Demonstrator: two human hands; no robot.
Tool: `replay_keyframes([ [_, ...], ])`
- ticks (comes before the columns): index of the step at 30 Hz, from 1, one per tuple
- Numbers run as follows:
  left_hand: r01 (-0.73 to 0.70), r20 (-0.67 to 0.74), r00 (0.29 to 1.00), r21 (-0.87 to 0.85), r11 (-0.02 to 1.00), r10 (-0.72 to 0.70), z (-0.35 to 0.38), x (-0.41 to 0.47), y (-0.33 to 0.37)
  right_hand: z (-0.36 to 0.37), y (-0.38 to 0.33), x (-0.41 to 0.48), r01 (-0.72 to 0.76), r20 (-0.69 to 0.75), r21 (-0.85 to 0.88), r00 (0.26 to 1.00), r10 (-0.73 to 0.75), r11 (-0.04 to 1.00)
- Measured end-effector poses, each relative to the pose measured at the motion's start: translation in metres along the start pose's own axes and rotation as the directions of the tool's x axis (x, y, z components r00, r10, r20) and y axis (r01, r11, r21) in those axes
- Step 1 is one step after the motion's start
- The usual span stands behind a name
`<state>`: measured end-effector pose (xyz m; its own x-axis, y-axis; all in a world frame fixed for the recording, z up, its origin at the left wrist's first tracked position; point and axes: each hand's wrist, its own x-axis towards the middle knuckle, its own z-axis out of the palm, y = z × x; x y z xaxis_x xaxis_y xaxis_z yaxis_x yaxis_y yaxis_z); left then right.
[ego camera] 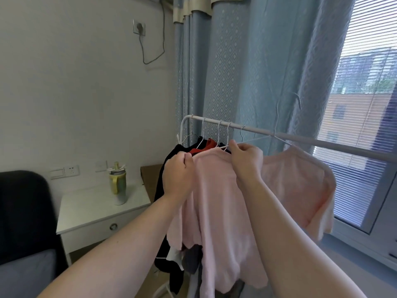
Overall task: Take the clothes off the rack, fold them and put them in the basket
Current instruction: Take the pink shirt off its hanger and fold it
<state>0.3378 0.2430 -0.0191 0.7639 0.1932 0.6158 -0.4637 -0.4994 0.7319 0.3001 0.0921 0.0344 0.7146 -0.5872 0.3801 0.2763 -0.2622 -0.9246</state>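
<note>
Left hand (178, 175) and right hand (247, 160) both grip the pink top (221, 211) at its shoulders. It looks fuzzy, with a scalloped hem.

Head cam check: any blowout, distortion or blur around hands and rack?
Head view: window daylight from the right, not blown out; wide-angle distortion bends the curtain edges; rack rail crisp enough; left hand and right hand gripping the pink top slightly soft, evenly lit, no hard shadows.

home, likely bedroom. white clothes rack (300, 139) right, hung with pink top (214, 201) and dark clothes (171, 157) on hangers (219, 134). blue patterned curtains (236, 72) far behind. window with blinds (365, 117) right, apartment blocks outside. white nightstand (90, 218) left, lidded cup (117, 186) on it. wall sockets (72, 170). dark armchair (19, 211) near left.
</note>
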Motion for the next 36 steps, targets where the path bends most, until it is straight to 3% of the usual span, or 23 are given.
replay_keyframes([
  [4,-0.124,0.006,0.992,-0.067,0.990,0.125,-0.003,-0.001,-0.001,0.008,0.006,-0.017,-0.024,-0.016,0.003,1.000,0.024,1.000],
  [8,-0.174,0.052,0.981,-0.162,0.971,0.185,-0.007,-0.004,0.000,0.018,0.017,-0.041,-0.065,-0.039,0.177,0.997,0.073,0.982],
  [12,-0.171,0.032,0.983,-0.161,0.972,0.178,-0.011,-0.005,-0.009,0.024,0.026,-0.061,-0.129,-0.032,0.311,0.989,0.146,0.942],
  [28,-0.278,0.074,0.956,-0.082,0.957,0.284,-0.032,-0.014,-0.014,0.038,0.027,-0.090,-0.344,0.096,0.401,0.937,0.335,0.849],
  [31,-0.246,0.054,0.966,-0.102,0.964,0.252,-0.049,-0.016,-0.019,0.042,0.023,-0.099,-0.366,0.134,0.415,0.930,0.341,0.833],
  [36,-0.051,-0.013,0.999,-0.162,0.985,0.050,-0.067,-0.026,-0.022,0.060,0.014,-0.116,-0.426,0.180,0.479,0.903,0.390,0.767],
])
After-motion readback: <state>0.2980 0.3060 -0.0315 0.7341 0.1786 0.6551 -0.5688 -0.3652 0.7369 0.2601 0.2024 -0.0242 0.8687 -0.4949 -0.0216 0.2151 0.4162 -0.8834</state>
